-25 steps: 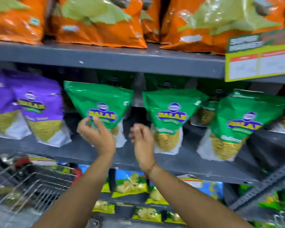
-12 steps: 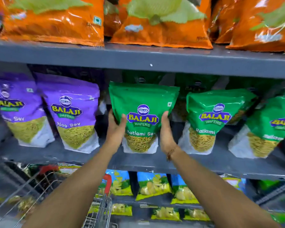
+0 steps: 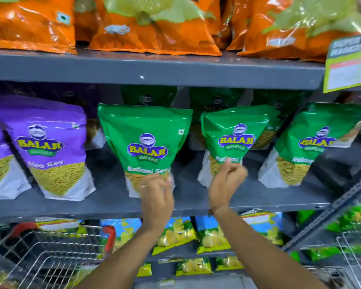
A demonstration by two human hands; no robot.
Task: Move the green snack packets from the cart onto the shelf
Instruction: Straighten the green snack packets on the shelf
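Three green snack packets stand in a row on the middle grey shelf (image 3: 71, 209): a left green packet (image 3: 144, 140), a middle green packet (image 3: 233, 138) and a right green packet (image 3: 319, 140), with more green packets behind them. My left hand (image 3: 156, 197) has its fingers spread against the bottom right corner of the left packet. The curled fingers of my right hand (image 3: 227, 180) are in front of the middle packet's lower edge; blur hides whether they grip it. The wire cart (image 3: 50, 257) with red handle ends sits at the lower left.
Purple snack packets (image 3: 48, 147) stand left of the green ones. Orange bags (image 3: 154, 28) fill the upper shelf, with a price tag (image 3: 350, 65) on its right edge. Blue and yellow chip packets (image 3: 175, 234) lie on lower shelves. A second wire basket (image 3: 352, 257) is at the lower right.
Both hands have left the sides of the left green packet and dropped lower. My left hand now rests at its bottom; my right hand has shifted right to the middle packet.
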